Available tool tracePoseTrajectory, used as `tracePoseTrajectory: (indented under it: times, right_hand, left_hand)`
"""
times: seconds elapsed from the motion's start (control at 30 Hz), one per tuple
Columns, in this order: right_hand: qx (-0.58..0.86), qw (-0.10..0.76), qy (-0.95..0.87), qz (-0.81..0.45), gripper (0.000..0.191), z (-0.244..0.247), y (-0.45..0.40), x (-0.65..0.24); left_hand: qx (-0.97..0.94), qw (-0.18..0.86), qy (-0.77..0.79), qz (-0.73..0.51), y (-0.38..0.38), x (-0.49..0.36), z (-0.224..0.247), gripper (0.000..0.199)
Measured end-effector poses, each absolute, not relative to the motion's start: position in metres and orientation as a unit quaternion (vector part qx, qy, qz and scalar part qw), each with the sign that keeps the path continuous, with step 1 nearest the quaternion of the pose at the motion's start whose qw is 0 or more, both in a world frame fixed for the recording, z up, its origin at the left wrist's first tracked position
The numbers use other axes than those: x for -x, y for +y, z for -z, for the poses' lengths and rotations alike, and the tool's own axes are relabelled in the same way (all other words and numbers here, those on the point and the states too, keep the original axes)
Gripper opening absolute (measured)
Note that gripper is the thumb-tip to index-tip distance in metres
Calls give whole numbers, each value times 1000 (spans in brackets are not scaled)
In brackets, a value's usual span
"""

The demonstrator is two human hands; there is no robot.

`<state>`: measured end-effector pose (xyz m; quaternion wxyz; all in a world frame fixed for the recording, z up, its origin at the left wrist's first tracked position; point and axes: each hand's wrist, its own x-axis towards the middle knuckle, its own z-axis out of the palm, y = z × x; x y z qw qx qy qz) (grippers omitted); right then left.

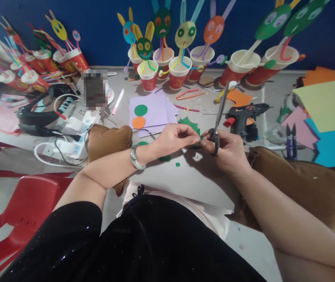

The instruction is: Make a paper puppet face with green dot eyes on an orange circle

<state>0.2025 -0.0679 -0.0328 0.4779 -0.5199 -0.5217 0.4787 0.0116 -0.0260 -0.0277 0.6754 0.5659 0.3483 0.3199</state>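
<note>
My left hand (176, 140), with a bracelet at the wrist, is closed in a pinch on a small green paper piece (201, 138), mostly hidden by the fingertips. Fingertips of my right hand (229, 152) meet it at the same piece. A pair of scissors (221, 107) is held in my right hand, blades pointing up and away from the paper. Just behind the hands lies a jagged green paper scrap (191, 124). Small green dots (178, 164) and a white scrap (197, 157) lie on the table below the fingers.
Paper cups (179, 74) with paper rabbit-like figures line the back. Purple sheets (152, 109) bear green and orange circles. To the right are a glue gun (245, 117), pliers (291, 141) and coloured paper (327, 105). Brown cushions (302, 188) and a power strip (82, 139) flank the hands.
</note>
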Motion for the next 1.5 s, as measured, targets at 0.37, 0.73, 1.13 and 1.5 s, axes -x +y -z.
tracePoseTrajectory:
  times: [0.37,0.73,1.13,1.5]
  right_hand:
    - [504,460,-565,-464,43,35,-72,-206]
    - [440,362,-669,-477,69,37,-71,-206]
    - [419,324,-702,-476,74,37,-73,-201]
    - [414,335,-715,-453,75,38,-74,-200]
  left_hand:
    - [-539,697,322,-347,-26,-12,26,41]
    - [-469,702,334,-419,-24,-12,33,47]
    - [-380,731,354,-443,-32,-16,17,44]
    - [-356,744,366,-431,-32,-18,16,35]
